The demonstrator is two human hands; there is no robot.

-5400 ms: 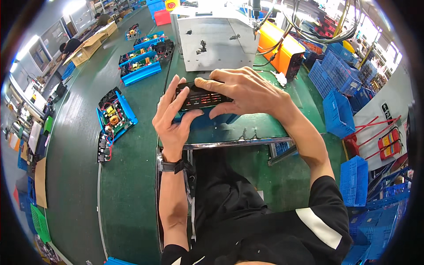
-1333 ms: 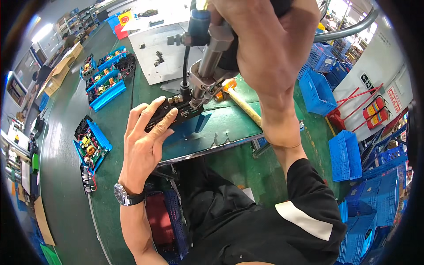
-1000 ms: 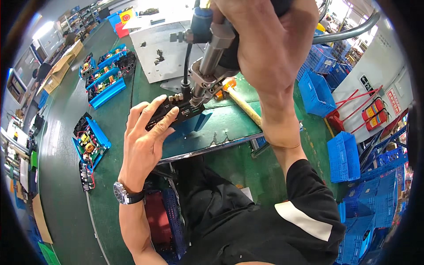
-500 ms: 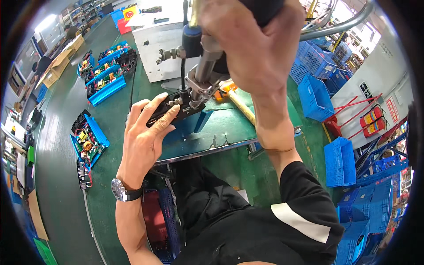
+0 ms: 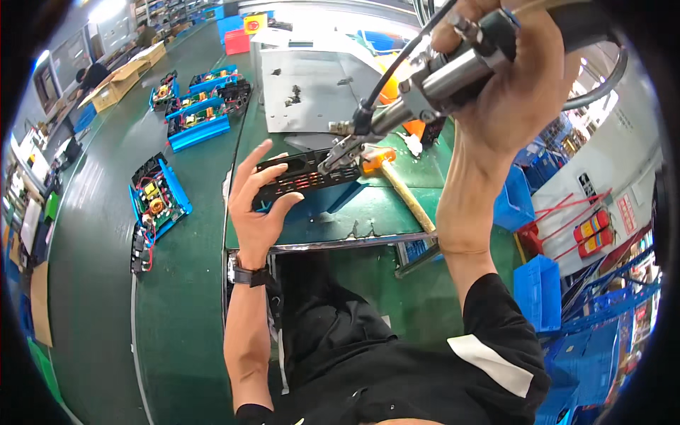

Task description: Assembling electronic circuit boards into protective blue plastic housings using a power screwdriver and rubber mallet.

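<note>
On the bench's near part, a black slotted end panel [image 5: 308, 175] lies turned up, with blue metal casing [image 5: 343, 198] showing below it. My left hand [image 5: 256, 216] is at the panel's left end, fingers on its top and thumb along its near edge, index finger lifted. My right hand [image 5: 506, 106] is wrapped round a powered screwdriver [image 5: 453, 74] with a metal nose and a black feed tube. The screwdriver tilts down to the left, its tip over the panel's right half. Whether the tip touches is hard to tell.
An orange-headed hammer [image 5: 404, 195] lies right of the panel. Behind stands a grey metal box [image 5: 312, 92]. Several blue casings with circuit boards [image 5: 159, 198] sit on the green belt [image 5: 177, 297] at left. Blue crates [image 5: 538, 290] stand at right.
The screwdriver has swung from near upright to a slant, and my right hand has moved right. My left index finger has lifted, uncovering more of the panel. The view has shifted.
</note>
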